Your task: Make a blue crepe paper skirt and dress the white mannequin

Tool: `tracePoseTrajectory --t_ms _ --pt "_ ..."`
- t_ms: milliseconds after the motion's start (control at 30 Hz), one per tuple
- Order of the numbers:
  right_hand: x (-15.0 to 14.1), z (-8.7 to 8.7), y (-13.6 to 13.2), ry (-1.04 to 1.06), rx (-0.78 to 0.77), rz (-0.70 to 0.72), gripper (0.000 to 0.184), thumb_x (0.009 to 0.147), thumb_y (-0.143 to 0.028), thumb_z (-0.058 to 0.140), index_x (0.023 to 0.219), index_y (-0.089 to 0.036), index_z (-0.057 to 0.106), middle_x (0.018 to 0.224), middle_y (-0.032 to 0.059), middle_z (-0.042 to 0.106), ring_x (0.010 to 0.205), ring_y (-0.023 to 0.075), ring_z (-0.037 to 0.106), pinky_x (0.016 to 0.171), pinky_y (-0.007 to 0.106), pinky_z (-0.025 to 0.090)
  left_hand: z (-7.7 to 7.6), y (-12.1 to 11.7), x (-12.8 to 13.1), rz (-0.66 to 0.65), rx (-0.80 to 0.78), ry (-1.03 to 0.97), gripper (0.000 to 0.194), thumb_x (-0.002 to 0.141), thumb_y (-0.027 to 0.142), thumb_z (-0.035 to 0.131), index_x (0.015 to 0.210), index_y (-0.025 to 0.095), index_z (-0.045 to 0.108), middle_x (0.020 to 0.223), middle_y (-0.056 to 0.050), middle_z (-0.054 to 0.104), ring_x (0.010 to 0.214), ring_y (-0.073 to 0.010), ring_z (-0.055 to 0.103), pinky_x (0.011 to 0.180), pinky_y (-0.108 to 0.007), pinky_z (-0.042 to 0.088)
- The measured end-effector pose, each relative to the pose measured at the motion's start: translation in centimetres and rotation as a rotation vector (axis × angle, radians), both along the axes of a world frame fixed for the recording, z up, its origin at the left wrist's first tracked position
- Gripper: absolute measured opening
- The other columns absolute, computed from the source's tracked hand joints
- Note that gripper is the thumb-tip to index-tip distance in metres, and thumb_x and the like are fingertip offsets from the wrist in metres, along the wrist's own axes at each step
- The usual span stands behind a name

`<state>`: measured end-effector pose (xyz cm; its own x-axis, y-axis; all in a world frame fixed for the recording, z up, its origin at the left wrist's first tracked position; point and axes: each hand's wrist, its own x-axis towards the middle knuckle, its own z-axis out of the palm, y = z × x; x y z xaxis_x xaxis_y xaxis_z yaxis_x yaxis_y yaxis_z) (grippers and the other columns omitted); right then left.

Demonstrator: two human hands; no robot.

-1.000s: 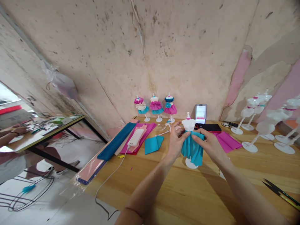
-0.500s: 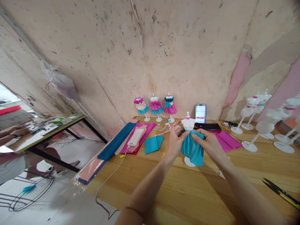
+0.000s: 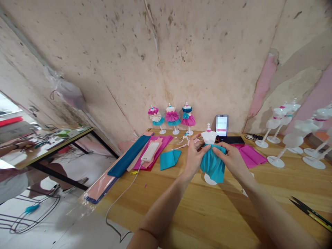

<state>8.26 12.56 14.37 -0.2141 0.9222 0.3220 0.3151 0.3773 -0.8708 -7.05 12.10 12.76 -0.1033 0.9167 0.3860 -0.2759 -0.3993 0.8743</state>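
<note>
A small white mannequin stands on the table between my hands, with a pleated sheet of teal crepe paper around its waist like a skirt. My left hand pinches the paper's upper edge at the left of the waist, thumb in front. On the other side my right hand is closed on the same edge, thumb and fingers near the front. The paper hangs loosely over the stand, whose round white base shows below. The fingers behind the mannequin are hidden.
Three dressed mannequins stand by the wall; bare white ones are at right. A phone leans upright. A folded teal piece, magenta paper, a white power bank and snips lie around. Another person's hand is far left.
The teal paper's folds have shifted slightly and gathered closer at the front of the waist. Both hands have stayed in nearly the same place.
</note>
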Motion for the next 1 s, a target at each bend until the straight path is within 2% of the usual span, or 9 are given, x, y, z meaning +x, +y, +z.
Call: tracePoseTrajectory --t_ms 500,800,1000 --pt "0.03 0.17 0.05 -0.18 0.068 -0.127 0.024 0.084 -0.044 0.055 0.082 -0.021 0.057 0.066 -0.0005 0.058 0.059 0.0158 0.051 0.054 0.027 0.035 -0.27 -0.21 0.26 -0.016 -0.007 0.046 0.064 0.078 0.033 0.074 0.131 0.022 0.038 0.108 -0.009 0.067 0.106 -0.0218 0.064 0.095 -0.037 0.047" --pt "0.41 -0.15 0.45 -0.175 0.095 -0.107 0.023 0.084 -0.044 0.058 0.087 -0.021 0.058 0.078 0.0008 0.065 0.068 0.0175 0.056 0.059 0.028 0.038 -0.34 0.03 0.2 -0.136 -0.041 -0.036 0.063 0.08 0.034 0.071 0.131 0.023 0.036 0.111 -0.01 0.067 0.106 -0.0229 0.064 0.092 -0.038 0.047" --pt "0.32 -0.03 0.14 -0.129 0.058 -0.086 0.025 0.087 -0.046 0.054 0.092 -0.022 0.059 0.076 0.0003 0.063 0.065 0.0167 0.054 0.057 0.028 0.037 -0.53 0.29 0.13 -0.086 0.004 -0.007 0.061 0.082 0.035 0.069 0.131 0.022 0.035 0.117 -0.011 0.064 0.113 -0.023 0.061 0.095 -0.038 0.045"
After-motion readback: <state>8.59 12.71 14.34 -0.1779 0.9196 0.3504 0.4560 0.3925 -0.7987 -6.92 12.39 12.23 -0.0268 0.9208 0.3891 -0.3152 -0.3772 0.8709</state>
